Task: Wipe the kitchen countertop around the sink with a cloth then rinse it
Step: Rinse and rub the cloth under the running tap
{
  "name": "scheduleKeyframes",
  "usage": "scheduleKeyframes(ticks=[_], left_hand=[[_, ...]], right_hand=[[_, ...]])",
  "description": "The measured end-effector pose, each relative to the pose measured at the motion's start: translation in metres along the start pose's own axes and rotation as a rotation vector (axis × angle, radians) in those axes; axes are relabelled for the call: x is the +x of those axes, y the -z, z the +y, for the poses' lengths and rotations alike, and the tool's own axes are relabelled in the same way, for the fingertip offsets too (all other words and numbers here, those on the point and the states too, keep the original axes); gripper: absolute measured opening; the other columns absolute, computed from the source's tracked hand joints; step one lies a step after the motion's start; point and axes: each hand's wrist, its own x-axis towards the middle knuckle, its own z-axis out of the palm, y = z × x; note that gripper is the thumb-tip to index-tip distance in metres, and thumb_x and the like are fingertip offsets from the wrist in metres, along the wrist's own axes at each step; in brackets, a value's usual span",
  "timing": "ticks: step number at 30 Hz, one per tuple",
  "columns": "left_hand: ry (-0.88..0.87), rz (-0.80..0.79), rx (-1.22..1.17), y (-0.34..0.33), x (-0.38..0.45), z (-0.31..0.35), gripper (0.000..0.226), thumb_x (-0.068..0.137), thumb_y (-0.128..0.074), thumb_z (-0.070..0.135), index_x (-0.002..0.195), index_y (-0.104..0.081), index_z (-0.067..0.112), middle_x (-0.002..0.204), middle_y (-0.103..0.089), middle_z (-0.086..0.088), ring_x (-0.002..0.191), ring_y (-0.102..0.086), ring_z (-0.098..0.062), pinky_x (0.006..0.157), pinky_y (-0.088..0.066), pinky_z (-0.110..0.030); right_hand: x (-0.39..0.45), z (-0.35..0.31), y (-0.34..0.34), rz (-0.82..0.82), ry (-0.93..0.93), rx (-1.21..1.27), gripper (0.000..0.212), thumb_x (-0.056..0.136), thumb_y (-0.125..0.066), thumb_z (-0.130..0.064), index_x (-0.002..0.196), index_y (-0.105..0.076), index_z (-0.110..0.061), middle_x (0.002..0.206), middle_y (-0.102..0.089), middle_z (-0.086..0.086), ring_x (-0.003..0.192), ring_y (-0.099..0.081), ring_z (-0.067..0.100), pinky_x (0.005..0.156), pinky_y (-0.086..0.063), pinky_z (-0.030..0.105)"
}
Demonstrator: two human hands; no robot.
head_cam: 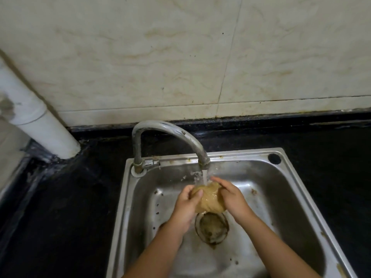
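Observation:
A wet tan cloth [208, 198] is bunched into a ball over the steel sink [289, 199], just above the drain [211, 227]. My left hand [186, 205] grips its left side and my right hand [230, 194] clasps its right side. Water runs from the curved steel tap [170, 133] straight onto the top of the cloth and splashes off. The black countertop [66, 207] surrounds the sink on the left, back and right.
A white pipe [38, 115] rises from the counter's back left corner. A pale tiled wall [180, 57] stands behind the sink. The sink rim has a round hole [274, 158] at its back right corner. Brown specks dot the basin.

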Motion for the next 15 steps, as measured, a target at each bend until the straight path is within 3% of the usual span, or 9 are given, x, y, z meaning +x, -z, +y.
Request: scheduleKeyframes(ticks=[3,7,10,12,15], left_hand=[[-0.080,0.078,0.033,-0.008,0.000,0.001,0.016,0.093,-0.046,0.004,0.086,-0.051,0.017,0.080,-0.055,-0.002,0.069,-0.051,-0.010,0.057,-0.045,-0.016],[-0.058,0.158,0.014,-0.021,0.007,0.002,0.019,0.096,-0.045,0.018,0.078,-0.053,0.016,0.073,-0.056,-0.005,0.068,-0.053,-0.015,0.063,-0.043,-0.026],[0.047,0.165,-0.119,-0.030,0.012,0.007,0.026,0.097,-0.044,0.021,0.074,-0.053,0.011,0.067,-0.055,-0.006,0.066,-0.054,-0.018,0.065,-0.044,-0.029],[0.110,0.108,-0.200,-0.033,0.014,0.008,0.027,0.098,-0.041,0.025,0.081,-0.057,0.011,0.072,-0.058,-0.008,0.072,-0.058,-0.021,0.071,-0.047,-0.033],[0.046,0.101,-0.055,-0.033,0.018,0.008,0.029,0.099,-0.036,0.029,0.111,-0.057,0.013,0.100,-0.064,-0.012,0.096,-0.061,-0.025,0.092,-0.048,-0.041]], right_hand=[[-0.005,-0.004,-0.004,0.037,-0.022,-0.066,0.032,0.095,-0.033,0.002,0.076,-0.050,-0.017,0.072,-0.051,0.000,0.066,-0.047,0.009,0.050,-0.038,0.008],[-0.017,-0.011,-0.015,0.003,0.137,-0.283,0.029,0.099,-0.035,-0.017,0.071,-0.031,-0.025,0.065,-0.044,-0.008,0.059,-0.043,0.002,0.053,-0.037,0.011],[-0.017,-0.009,-0.025,-0.040,0.229,-0.447,0.028,0.099,-0.029,-0.027,0.071,-0.026,-0.028,0.066,-0.045,-0.009,0.061,-0.045,0.007,0.053,-0.034,0.015],[-0.005,-0.006,-0.023,-0.007,0.205,-0.500,0.025,0.100,-0.028,-0.024,0.076,-0.032,-0.023,0.072,-0.048,-0.002,0.068,-0.048,0.016,0.054,-0.033,0.020],[0.022,-0.006,-0.020,0.070,0.098,-0.478,0.020,0.101,-0.027,-0.022,0.086,-0.038,-0.014,0.076,-0.049,0.001,0.078,-0.051,0.020,0.063,-0.035,0.026]])
